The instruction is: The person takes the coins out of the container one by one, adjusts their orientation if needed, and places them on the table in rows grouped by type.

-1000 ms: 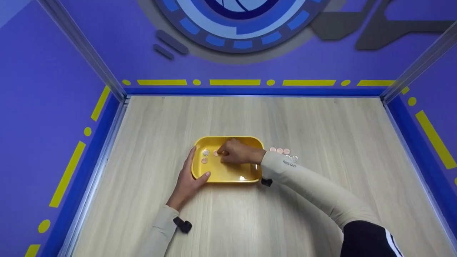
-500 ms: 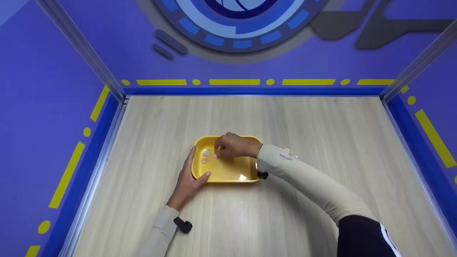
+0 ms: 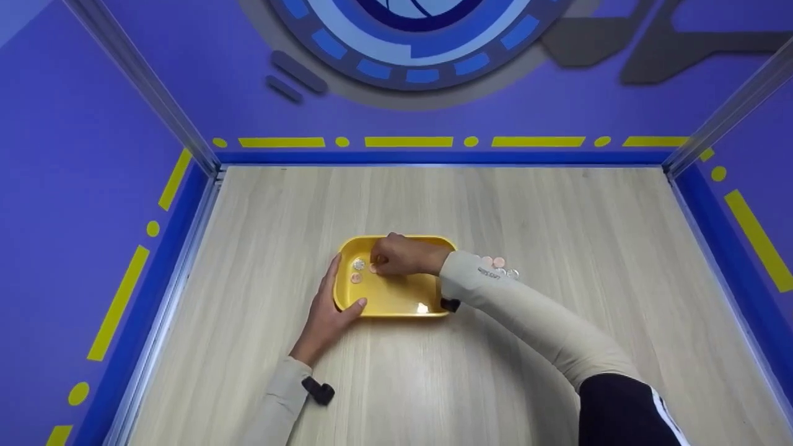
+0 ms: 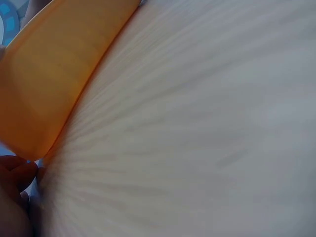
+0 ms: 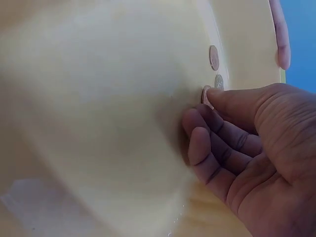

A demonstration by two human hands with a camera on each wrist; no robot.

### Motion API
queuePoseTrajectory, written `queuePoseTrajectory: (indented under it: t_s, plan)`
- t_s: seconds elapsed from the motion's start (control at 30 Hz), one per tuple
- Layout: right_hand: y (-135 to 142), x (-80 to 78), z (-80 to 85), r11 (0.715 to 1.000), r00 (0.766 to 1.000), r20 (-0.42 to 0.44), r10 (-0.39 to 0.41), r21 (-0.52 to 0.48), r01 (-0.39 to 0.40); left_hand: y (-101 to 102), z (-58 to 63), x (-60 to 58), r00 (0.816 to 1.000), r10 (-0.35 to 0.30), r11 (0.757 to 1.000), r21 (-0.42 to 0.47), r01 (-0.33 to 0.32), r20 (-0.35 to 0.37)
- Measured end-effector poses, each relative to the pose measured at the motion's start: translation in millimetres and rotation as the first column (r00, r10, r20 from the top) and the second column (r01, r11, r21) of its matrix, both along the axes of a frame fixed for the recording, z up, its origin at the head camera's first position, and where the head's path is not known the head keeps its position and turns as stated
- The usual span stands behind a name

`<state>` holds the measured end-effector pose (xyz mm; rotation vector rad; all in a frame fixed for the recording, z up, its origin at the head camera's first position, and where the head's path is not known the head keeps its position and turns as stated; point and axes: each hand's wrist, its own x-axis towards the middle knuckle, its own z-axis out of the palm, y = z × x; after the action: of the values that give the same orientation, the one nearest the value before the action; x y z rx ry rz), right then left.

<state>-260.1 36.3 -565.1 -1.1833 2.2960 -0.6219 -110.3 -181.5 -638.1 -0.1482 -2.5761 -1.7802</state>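
Since half a second ago the right hand [image 3: 403,255] has drawn slightly toward the upper left inside the yellow tray [image 3: 396,298], and its sleeve has slid left, uncovering more of the coins on the table [image 3: 499,266] just right of the tray; the left hand and the tray have stayed where they were.

The right hand sits in the upper middle of the tray with its fingers curled. In the right wrist view its forefinger tip [image 5: 217,96] rests on the edge of a copper coin [image 5: 205,95] lying on the tray floor; whether the thumb pinches that coin is hidden. The same coin shows in the head view at the fingertips [image 3: 373,268].

Two more coins lie just left of it on the tray floor: a silver coin [image 3: 358,264] above and a second copper coin [image 3: 355,278] below, close together but apart. The wrist view shows them too, near the tray's far wall [image 5: 218,82] [image 5: 214,57].

The left hand [image 3: 329,310] steadies the tray at its lower left corner, fingers straight along the left wall, thumb hooked over the near rim.

The tray stands in the middle of the frame on a pale wooden table [image 3: 557,217], ringed by purple walls with yellow dashes [image 3: 124,291].
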Motion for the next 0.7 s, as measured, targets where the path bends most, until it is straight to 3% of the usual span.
queuePoseTrajectory:
  t_s: [0.5,0.7]
  plan:
    - [-7.2,6.0,1.1,0.999,0.999,-0.027,0.026,0.044,-0.025,0.2,0.8,1.6,1.0,0.004,1.0,0.001,-0.004,0.0]
    - [-8.4,9.4,3.1,0.993,0.997,-0.046,0.061,0.106,-0.056,0.6,1.6,1.3,1.0,0.009,1.0,-0.012,-0.009,-0.001]
